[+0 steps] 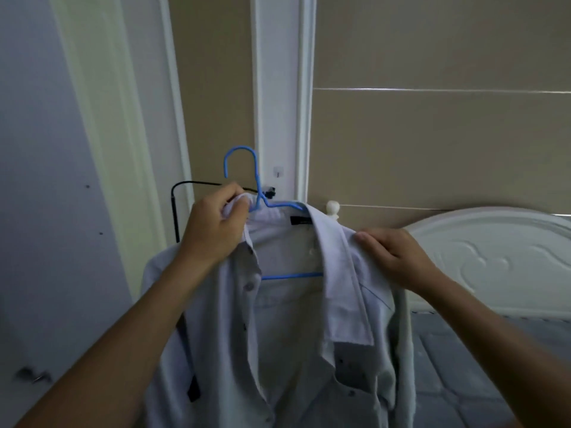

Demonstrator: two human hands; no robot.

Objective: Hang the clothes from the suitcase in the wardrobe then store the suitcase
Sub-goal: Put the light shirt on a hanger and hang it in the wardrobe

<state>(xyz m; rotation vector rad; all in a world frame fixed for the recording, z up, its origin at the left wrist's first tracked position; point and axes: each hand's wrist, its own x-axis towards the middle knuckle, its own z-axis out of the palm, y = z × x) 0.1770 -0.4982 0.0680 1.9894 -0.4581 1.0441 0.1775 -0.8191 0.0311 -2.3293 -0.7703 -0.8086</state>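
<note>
1. Shirt hangs on blue hanger, held up in front of the wall; wardrobe and suitcase not identifiable.
2. Left hand pinches collar at hanger neck, likely to bear the weight.
3. Right hand grips the shoulder cloth, apparently seating it over the hanger arm.

Pale grey-lilac button-up cloth shirt, plain, w/ dark buttons; thin blue wire hanger; white carved headboard far right; beige wall.
</note>
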